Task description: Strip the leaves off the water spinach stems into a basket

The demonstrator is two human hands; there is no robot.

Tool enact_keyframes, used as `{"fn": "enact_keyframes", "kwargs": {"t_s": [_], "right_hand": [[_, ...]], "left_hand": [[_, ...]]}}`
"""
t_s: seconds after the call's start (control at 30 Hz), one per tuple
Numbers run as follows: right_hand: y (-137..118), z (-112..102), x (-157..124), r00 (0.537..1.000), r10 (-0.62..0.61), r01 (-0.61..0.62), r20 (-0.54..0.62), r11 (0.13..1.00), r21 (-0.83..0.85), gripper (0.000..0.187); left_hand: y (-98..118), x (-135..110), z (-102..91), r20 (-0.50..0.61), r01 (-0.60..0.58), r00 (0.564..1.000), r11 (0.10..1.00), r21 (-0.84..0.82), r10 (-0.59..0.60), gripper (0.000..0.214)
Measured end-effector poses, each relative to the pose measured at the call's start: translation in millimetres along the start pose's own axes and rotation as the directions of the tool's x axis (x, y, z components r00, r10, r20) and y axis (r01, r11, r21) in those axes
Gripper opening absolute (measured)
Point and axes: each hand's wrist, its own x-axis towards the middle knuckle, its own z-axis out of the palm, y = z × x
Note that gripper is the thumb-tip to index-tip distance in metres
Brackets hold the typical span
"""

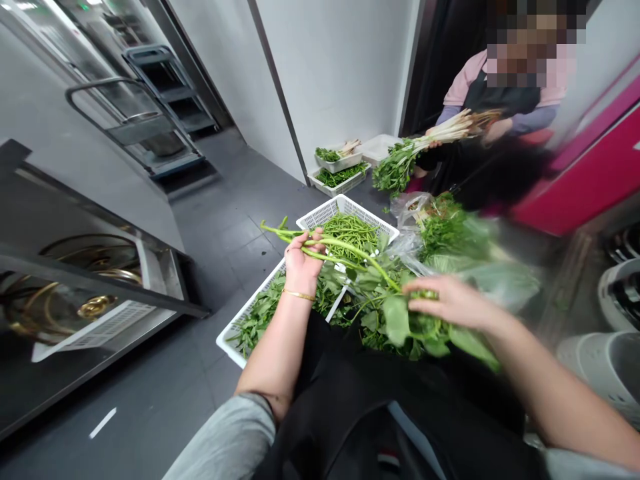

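Long green stalks of a leafy vegetable stretch between my two hands, over the baskets. My left hand is closed around the bare stalks near their thin ends. At the leafy end, my right hand grips the stems, with broad leaves hanging below it; this hand is slightly blurred. Below my left hand, a white basket holds picked green leaves. Just beyond stands another white basket of thin green stalks or beans. More leafy greens lie in front of my lap.
A co-worker sits opposite, holding a bundle of white-stemmed greens with roots. Plastic bags of greens lie to the right. Smaller baskets stand by the wall. A metal shelf and a trolley are leftward.
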Motion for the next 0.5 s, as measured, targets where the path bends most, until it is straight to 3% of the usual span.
{"fn": "enact_keyframes", "kwargs": {"t_s": [0.07, 0.1, 0.2, 0.33, 0.4, 0.5], "right_hand": [[10.9, 13.2, -15.4, 0.983, 0.060, -0.057, 0.173, 0.998, -0.019, 0.027], [15.0, 15.2, -22.1, 0.977, 0.123, -0.113, 0.176, 0.992, -0.065, 0.025], [11.7, -1.4, -45.0, 0.979, 0.201, -0.203, -0.025, 0.972, -0.120, 0.027], [-24.9, -36.3, -75.9, 0.987, 0.028, -0.042, -0.156, 0.996, -0.084, 0.030], [-41.2, -37.8, -77.0, 0.958, -0.026, -0.024, -0.284, 0.985, -0.171, 0.030], [-52.2, -19.7, -53.8, 0.898, -0.061, -0.126, -0.435, 0.913, -0.387, 0.029]], "left_hand": [[2.9, -0.2, -5.8, 0.118, -0.029, 0.992, 0.998, -0.053, 0.036, 0.018], [4.2, -0.5, -8.5, 0.176, -0.047, 0.983, 0.996, -0.072, 0.059, 0.018], [7.2, -1.5, -15.1, 0.273, -0.127, 0.951, 0.989, -0.081, 0.144, 0.019], [9.5, -5.3, -18.2, 0.323, -0.209, 0.923, 0.977, -0.035, 0.210, 0.017], [9.0, -8.6, -17.5, 0.363, -0.212, 0.909, 0.977, -0.017, 0.204, 0.016], [5.9, -13.4, -16.0, 0.418, -0.224, 0.887, 0.974, 0.024, 0.194, 0.015]]}}
